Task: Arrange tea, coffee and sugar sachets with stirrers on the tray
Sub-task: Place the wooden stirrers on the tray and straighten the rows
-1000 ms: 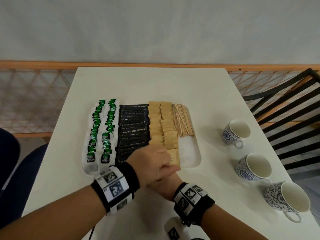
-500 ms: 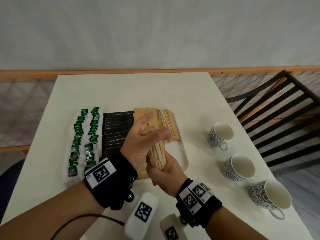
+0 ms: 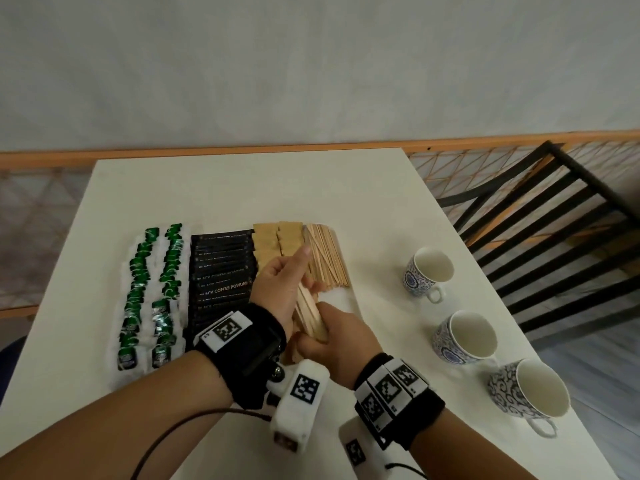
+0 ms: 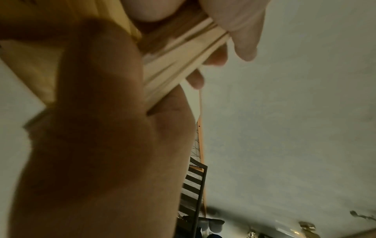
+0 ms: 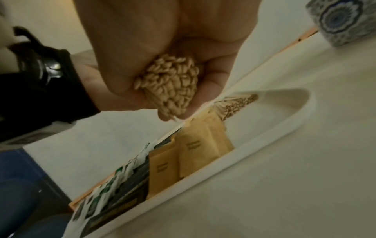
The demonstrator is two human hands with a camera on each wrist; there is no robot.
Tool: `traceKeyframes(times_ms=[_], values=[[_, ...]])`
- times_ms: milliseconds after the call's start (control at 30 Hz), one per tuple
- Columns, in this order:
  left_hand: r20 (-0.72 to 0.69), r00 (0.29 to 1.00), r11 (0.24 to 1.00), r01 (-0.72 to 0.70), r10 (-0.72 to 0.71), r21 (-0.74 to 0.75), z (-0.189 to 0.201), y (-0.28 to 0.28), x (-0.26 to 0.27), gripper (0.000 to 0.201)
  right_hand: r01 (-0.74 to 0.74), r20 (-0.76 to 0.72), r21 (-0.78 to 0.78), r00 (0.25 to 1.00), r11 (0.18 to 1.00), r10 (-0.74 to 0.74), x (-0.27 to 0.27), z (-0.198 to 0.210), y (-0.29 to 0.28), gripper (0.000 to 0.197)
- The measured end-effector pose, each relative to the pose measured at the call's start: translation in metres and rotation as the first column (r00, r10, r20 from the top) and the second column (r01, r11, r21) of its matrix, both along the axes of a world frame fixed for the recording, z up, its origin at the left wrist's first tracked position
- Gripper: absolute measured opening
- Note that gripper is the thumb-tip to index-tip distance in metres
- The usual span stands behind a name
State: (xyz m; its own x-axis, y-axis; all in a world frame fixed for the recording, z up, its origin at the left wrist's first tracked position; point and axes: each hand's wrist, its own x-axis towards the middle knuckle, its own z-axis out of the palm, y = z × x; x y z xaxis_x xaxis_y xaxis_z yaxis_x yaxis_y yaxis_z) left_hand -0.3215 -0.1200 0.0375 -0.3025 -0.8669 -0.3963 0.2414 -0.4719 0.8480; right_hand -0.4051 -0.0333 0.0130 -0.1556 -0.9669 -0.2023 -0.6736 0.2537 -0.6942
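A white tray (image 3: pixel 349 299) on the table holds green tea sachets (image 3: pixel 152 292), black coffee sachets (image 3: pixel 221 271), brown sugar sachets (image 3: pixel 273 237) and a pile of wooden stirrers (image 3: pixel 327 258). My right hand (image 3: pixel 329 341) grips the lower end of a stirrer bundle (image 3: pixel 308 313) above the tray's near part. My left hand (image 3: pixel 284 282) pinches the bundle's upper part between thumb and fingers. The right wrist view shows the bundle's ends (image 5: pixel 173 85) inside the fist, with the tray (image 5: pixel 264 128) below. In the left wrist view the bundle (image 4: pixel 179 67) lies between thumb and fingertips.
Three patterned cups stand in a line on the table's right side: one (image 3: pixel 427 273) far, one (image 3: pixel 464 336) middle, one (image 3: pixel 528 400) near. A black slatted chair (image 3: pixel 554 244) is right of the table. A wooden rail (image 3: pixel 242 150) runs behind.
Both hands rose from the tray's near end with a bundle of stirrers. My left hand has slid up along the bundle. The head camera turned right.
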Motion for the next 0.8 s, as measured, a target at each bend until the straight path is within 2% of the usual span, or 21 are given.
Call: traceKeyframes(times_ms=[67, 100, 133, 200, 300, 467, 567, 733, 800], values=[[0.061, 0.993, 0.993, 0.097, -0.101, 0.062, 0.000, -0.004, -0.005, 0.066, 0.048, -0.041, 0.028, 0.998, 0.998, -0.046, -0.009, -0.005, -0.004, 0.025], [0.083, 0.986, 0.985, 0.138, -0.147, 0.106, -0.001, -0.005, -0.007, 0.077, 0.089, -0.044, 0.042, 0.995, 0.995, -0.087, -0.014, -0.008, -0.006, 0.027], [0.093, 0.979, 0.974, 0.165, -0.181, 0.156, -0.002, -0.007, -0.008, 0.077, 0.132, -0.053, 0.057, 0.990, 0.990, -0.129, -0.019, -0.011, -0.009, 0.029], [0.122, 0.968, 0.957, 0.190, -0.220, 0.220, -0.004, -0.009, -0.008, 0.064, 0.211, -0.104, 0.081, 0.974, 0.974, -0.203, -0.028, -0.017, -0.015, 0.028], [0.183, 0.930, 0.935, 0.279, -0.320, 0.217, -0.005, -0.009, -0.010, 0.051, 0.267, -0.190, 0.099, 0.951, 0.959, -0.245, -0.034, -0.024, -0.025, 0.027], [0.201, 0.898, 0.914, 0.354, -0.392, 0.199, -0.010, -0.009, -0.014, 0.057, 0.282, -0.289, 0.163, 0.930, 0.945, -0.228, -0.029, -0.035, -0.035, 0.041], [0.199, 0.893, 0.908, 0.366, -0.404, 0.204, -0.010, -0.011, -0.015, 0.057, 0.276, -0.317, 0.148, 0.923, 0.950, -0.219, -0.029, -0.039, -0.038, 0.040], [0.236, 0.898, 0.924, 0.330, -0.371, 0.194, -0.012, -0.011, -0.016, 0.035, 0.256, -0.435, 0.107, 0.881, 0.961, -0.186, -0.027, -0.037, -0.033, 0.043], [0.266, 0.882, 0.917, 0.346, -0.390, 0.196, -0.012, -0.011, -0.016, 0.036, 0.263, -0.431, 0.109, 0.882, 0.959, -0.193, -0.028, -0.036, -0.031, 0.047]])
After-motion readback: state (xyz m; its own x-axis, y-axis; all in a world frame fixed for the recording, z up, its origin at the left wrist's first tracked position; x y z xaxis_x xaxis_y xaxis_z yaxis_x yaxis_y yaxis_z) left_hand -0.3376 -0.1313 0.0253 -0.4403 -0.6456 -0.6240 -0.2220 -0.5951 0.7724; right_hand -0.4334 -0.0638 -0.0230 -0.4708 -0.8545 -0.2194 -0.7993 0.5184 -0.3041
